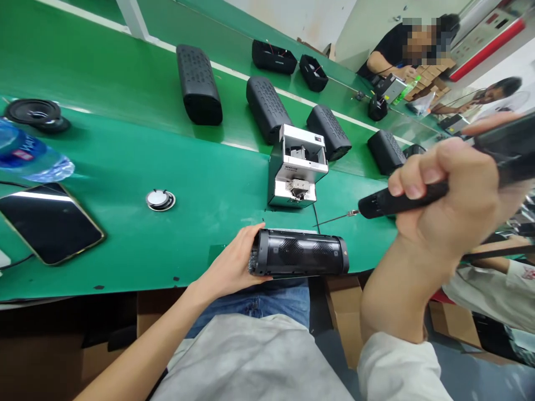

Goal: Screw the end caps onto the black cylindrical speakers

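Note:
My left hand (240,256) grips the left end of a black speaker (305,253) with a perforated front, which lies at the table's near edge. In my right hand (451,189), fingers wrapped round it, is a black electric screwdriver (388,203). Its long thin bit points left and ends above the table, just over the speaker's far side and apart from it as far as I can see. Beyond the speaker stands a silver and black screw feeder (298,167); its front outlet faces me.
Several black speaker housings (199,83) stand along the back. To the left are a phone (52,223), a water bottle (31,147), a loose speaker driver (35,114) and a small round part (160,199). Co-workers (409,50) sit at the right. Cardboard boxes (345,317) lie below the table.

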The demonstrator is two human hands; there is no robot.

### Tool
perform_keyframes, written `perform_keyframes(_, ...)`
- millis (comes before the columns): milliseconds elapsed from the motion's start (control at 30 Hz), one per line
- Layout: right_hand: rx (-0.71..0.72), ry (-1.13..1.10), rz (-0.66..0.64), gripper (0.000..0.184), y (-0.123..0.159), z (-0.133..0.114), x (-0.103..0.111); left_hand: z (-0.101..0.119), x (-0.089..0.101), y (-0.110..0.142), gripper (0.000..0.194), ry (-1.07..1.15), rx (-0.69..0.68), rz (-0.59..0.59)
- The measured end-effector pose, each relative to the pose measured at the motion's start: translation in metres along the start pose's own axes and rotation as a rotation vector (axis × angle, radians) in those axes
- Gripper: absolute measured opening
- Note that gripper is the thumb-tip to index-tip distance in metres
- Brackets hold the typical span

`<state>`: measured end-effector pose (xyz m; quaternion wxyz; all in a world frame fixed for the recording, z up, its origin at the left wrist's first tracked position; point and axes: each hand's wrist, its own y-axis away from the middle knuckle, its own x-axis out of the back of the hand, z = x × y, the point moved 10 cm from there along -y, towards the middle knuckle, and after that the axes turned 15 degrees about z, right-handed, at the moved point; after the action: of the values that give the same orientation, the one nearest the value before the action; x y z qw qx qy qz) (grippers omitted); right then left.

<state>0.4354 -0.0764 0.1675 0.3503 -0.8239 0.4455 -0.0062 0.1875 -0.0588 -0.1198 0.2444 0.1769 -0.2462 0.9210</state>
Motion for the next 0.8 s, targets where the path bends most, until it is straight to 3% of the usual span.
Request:
perform_keyframes(200,-0.028,0.049,0.087,0.023,-0.010,-0.008,0.031,-0.001,0.002,0.000,0.125,0.002,0.010,0.013)
perform_keyframes(433,-0.039,0.049,-0.009,0.021,-0.008,0.000,0.028,-0.002,0.001,-0.001,0.124,-0.002,0.023,0.009)
perform_keyframes(633,-0.093,0.037,-0.134,0.026,0.017,0.033,0.033,-0.004,0.002,-0.001,0.117,0.026,0.050,0.004)
perform_keyframes(800,-0.105,-0.004,-0.133,0.031,0.033,0.051,0.050,-0.005,0.002,-0.001,0.112,0.038,0.077,-0.001)
